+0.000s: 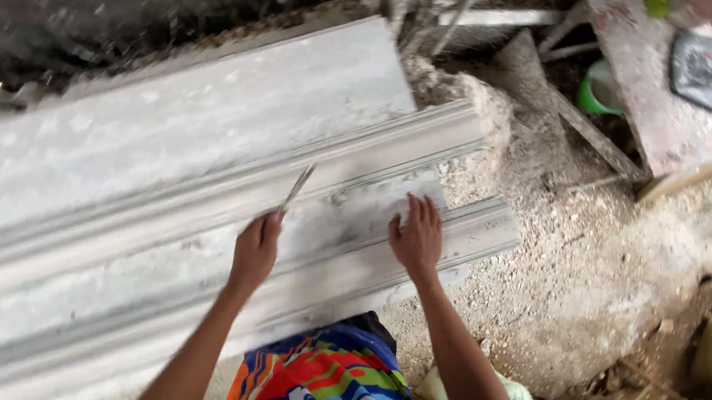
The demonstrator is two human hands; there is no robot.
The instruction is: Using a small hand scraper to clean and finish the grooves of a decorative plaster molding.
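Note:
A long grey cast moulding [168,177] with stepped ridges lies across the view from the left to the middle. My left hand [255,252] rests on its lower band and grips a thin flat metal blade [297,187] whose tip points up and right onto a ridge. My right hand [416,236] lies flat, fingers together, on the moulding's right end close to the lower ridge, holding nothing. Both forearms reach in from the bottom.
Sandy rubble [571,270] covers the ground to the right. A dusty board [646,87] stands at the upper right, with a green bucket [594,90] beside it and a dark cloth [702,68] on it. Wooden sticks and metal bars lie along the top.

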